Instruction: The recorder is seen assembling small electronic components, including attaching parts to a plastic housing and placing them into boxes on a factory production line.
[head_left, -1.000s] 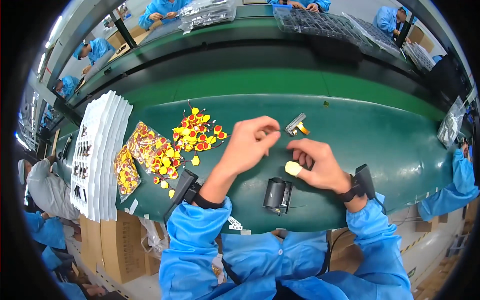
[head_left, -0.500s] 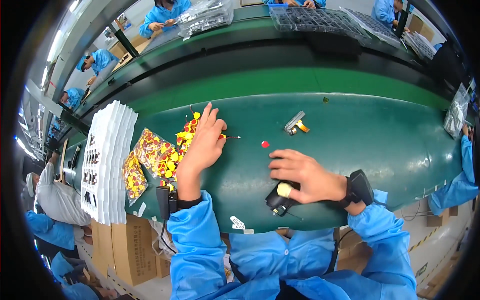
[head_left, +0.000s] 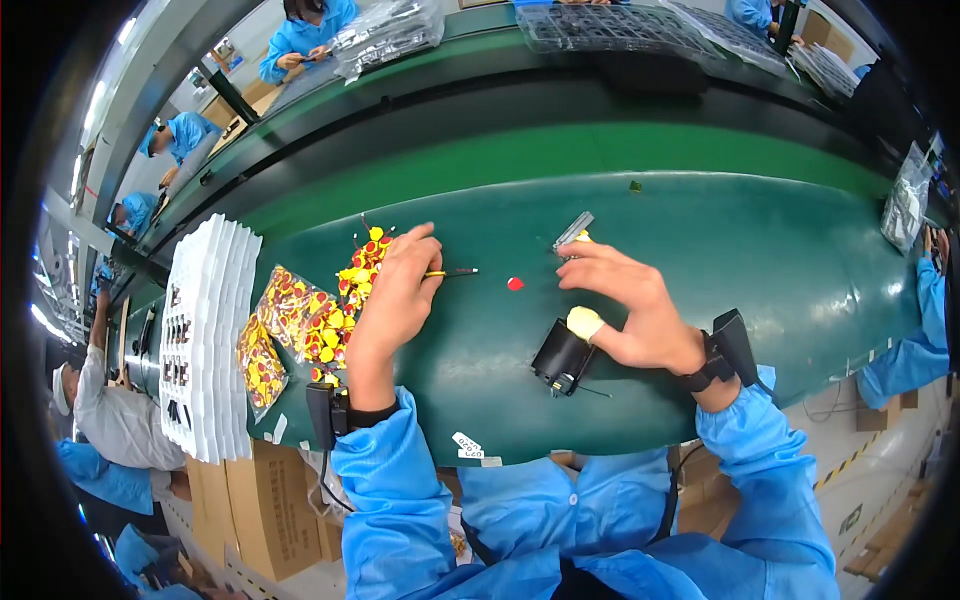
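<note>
White trays [head_left: 212,340]: stacked, thin and ridged, small dark parts set in the face
Clear bags [head_left: 261,372]: glossy, crinkled film, filled with yellow-and-red pieces
Loose pile [head_left: 358,274]: flat yellow-and-red pieces beside the bags, thin wires showing
Left hand [head_left: 398,285]: over the pile's right edge, fingers bent and close together; grip on a piece cannot be told
Wire lead [head_left: 458,272]: thin, dark, projecting right from beneath that hand
Red disc [head_left: 515,284]: small, flat, loose on the smooth green worktop [head_left: 760,270]
Black housing [head_left: 563,352]: smooth, rounded block, one thin wire trailing
Metal part [head_left: 573,230]: narrow, silvery, near the right fingertips
Right hand [head_left: 640,305]: fingers spread from the thumb, which wears a pale yellow cover [head_left: 584,322]; contact with the housing cannot be told
Work state: judged unfinished; housing and metal part lie apart, many pieces unused
</note>
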